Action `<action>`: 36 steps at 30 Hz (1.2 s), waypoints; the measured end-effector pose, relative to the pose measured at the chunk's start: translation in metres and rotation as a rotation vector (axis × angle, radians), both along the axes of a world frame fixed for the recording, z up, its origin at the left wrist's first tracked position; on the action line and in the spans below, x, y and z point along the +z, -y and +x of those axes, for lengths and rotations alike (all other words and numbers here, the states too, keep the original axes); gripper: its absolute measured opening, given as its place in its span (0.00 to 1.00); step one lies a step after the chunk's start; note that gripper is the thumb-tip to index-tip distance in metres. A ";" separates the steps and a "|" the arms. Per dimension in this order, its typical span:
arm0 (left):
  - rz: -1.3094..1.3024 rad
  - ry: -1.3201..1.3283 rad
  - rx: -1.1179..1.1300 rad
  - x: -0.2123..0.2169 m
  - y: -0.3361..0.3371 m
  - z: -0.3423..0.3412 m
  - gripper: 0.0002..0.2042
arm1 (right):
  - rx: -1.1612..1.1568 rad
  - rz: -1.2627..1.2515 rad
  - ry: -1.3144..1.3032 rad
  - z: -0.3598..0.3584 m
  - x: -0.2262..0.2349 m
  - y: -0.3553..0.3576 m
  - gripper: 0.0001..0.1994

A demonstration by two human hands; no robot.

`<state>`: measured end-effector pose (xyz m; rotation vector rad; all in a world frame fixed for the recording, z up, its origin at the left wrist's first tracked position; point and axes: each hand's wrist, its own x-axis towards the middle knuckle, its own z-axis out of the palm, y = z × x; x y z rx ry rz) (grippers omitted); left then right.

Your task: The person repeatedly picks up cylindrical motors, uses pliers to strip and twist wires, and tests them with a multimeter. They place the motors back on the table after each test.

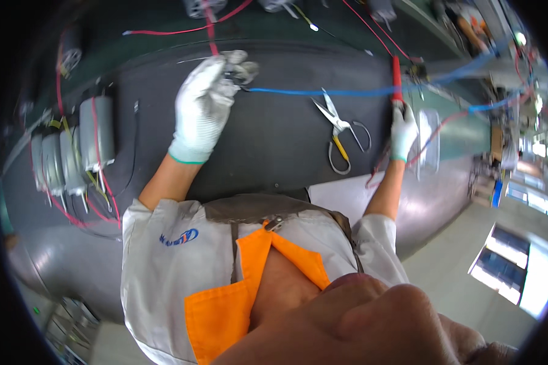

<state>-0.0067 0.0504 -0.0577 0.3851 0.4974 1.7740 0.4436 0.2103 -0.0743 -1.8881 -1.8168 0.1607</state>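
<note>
My left hand [204, 103], in a white knit glove with a green cuff, is closed around a small dark part, mostly hidden by the fingers. A red wire [210, 30] comes down to this hand from the far side. From the same grip a thin blue cord [323, 92] stretches right, passing by my right hand. My right hand [403, 129], gloved alike, is wrapped around the lower end of a long red-handled tool [397, 79], held upright; its working end is unclear. Between the hands, a pair of scissors [337, 126] lies spread on the dark mat [274, 140].
Several grey cylinders [97, 134] with red and yellow-green leads stand at the left. More wired cylinders [204, 7] sit along the far edge. Blue and red cords [499, 100] hang across the right side. A clear plastic tray [429, 140] lies beyond my right hand.
</note>
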 end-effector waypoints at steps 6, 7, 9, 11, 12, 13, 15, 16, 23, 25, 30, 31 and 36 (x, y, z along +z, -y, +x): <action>0.013 0.010 0.101 0.010 0.018 -0.005 0.15 | 0.485 -0.284 -0.748 -0.116 0.053 0.012 0.27; 0.023 0.007 0.110 0.010 0.021 -0.008 0.15 | 0.527 -0.369 -0.742 -0.147 0.066 0.010 0.27; 0.048 0.008 0.124 0.010 0.028 -0.012 0.15 | 0.689 -0.496 -0.715 -0.189 0.069 -0.008 0.25; 0.007 -0.041 0.157 0.006 0.031 -0.017 0.16 | 0.873 -0.592 -0.700 -0.222 0.074 -0.029 0.23; -0.015 -0.066 0.172 0.006 0.032 -0.018 0.16 | 0.893 -0.649 -0.658 -0.230 0.072 -0.040 0.23; 0.005 -0.055 0.169 0.006 0.032 -0.019 0.16 | 0.909 -0.705 -0.614 -0.237 0.069 -0.051 0.23; 0.045 -0.036 0.165 0.007 0.033 -0.018 0.16 | 0.926 -0.770 -0.601 -0.248 0.062 -0.063 0.21; 0.045 -0.019 0.154 0.006 0.032 -0.019 0.16 | 0.893 -0.737 -0.577 -0.252 0.058 -0.063 0.20; -0.003 -0.008 0.078 -0.007 0.024 -0.010 0.18 | 0.752 -0.061 -0.271 -0.189 0.074 -0.002 0.18; 0.045 -0.012 -0.007 -0.014 0.019 -0.017 0.17 | 0.596 0.032 -0.207 -0.135 0.074 0.009 0.19; -0.065 -0.003 -0.126 -0.014 0.003 0.002 0.15 | 0.314 -0.080 0.496 -0.037 0.061 0.028 0.31; -0.103 0.005 -0.131 -0.014 -0.001 0.005 0.16 | 0.373 0.105 0.467 -0.032 0.056 0.035 0.34; -0.131 -0.130 -0.194 -0.009 -0.007 -0.002 0.15 | 0.898 -0.470 -0.650 -0.186 0.097 0.079 0.23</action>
